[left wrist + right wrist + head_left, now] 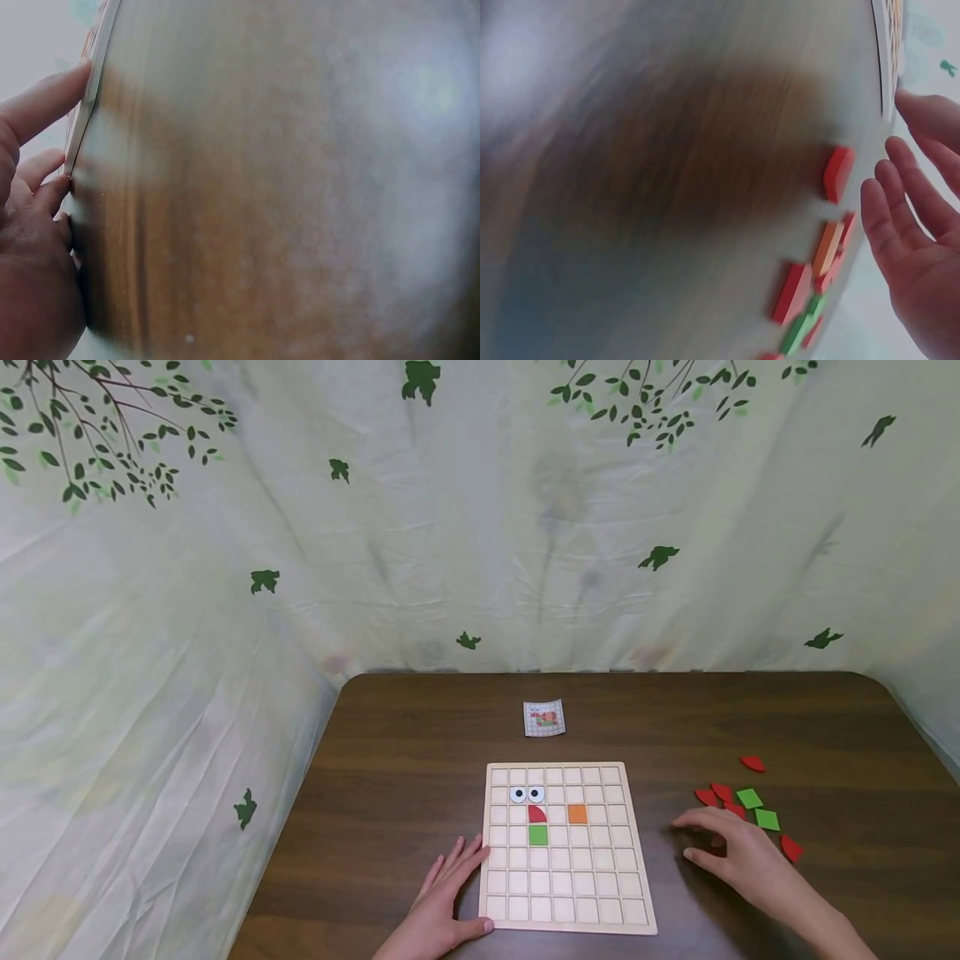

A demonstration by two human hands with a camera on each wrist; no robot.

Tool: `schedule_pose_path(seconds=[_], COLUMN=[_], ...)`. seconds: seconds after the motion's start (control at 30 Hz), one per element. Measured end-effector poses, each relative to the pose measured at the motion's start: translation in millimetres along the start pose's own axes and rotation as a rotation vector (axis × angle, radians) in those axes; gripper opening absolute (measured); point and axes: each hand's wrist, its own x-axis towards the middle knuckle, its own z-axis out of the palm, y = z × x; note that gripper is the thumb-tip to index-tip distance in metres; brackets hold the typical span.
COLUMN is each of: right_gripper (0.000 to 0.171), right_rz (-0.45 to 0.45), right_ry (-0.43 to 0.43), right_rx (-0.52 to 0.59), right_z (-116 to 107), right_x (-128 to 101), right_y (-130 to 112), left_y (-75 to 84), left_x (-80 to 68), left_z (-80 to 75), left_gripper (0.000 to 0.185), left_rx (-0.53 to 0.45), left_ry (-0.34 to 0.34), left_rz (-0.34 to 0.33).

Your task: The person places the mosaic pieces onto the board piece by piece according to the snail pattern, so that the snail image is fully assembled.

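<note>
Left hand [442,906] lies flat, fingers straight, touching the grid board's [567,906] left edge near its front-left corner. Right hand [731,852] hovers with loose fingers, grasping nothing, beside the red and green pieces [738,802] toward the table's [390,760] right edge.

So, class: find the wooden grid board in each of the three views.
Head: the wooden grid board lies bottom centre on the table.
Left wrist: only its pale edge shows, upper left, touched by the left hand.
Right wrist: a sliver of it shows top right.
Shared landmark: the brown table.
</note>
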Motion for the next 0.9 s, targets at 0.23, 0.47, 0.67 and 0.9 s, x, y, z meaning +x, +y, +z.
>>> schedule_pose_path(seconds=[0.23,0.47,0.67,0.9], right_gripper=[0.042,0.045,0.044,0.042], right_rz=[0.028,0.036,0.02,0.035], right_ry=[0.011,0.023,0.018,0.003], right_rx=[-0.026,-0.118,-0.118,-0.082], right_z=[-12.2,-23.6,-25.5,-25.3], right_x=[-11.6,-15.0,-13.8,-10.6], right_y=[12.0,23.6,36.3,42.8], left_y=[-0.2,0.4,0.7,1.1], left_x=[-0.3,-0.2,-0.1,-0.2], left_z=[0.5,0.2,0.3,0.4], left_gripper=[0.088,0.088,0.088,0.088], left_rx=[0.018,-0.009,-0.001,-0.004], left_ry=[0.007,-0.003,-0.001,0.0], left_rz=[0.015,-0.011,-0.013,-0.015])
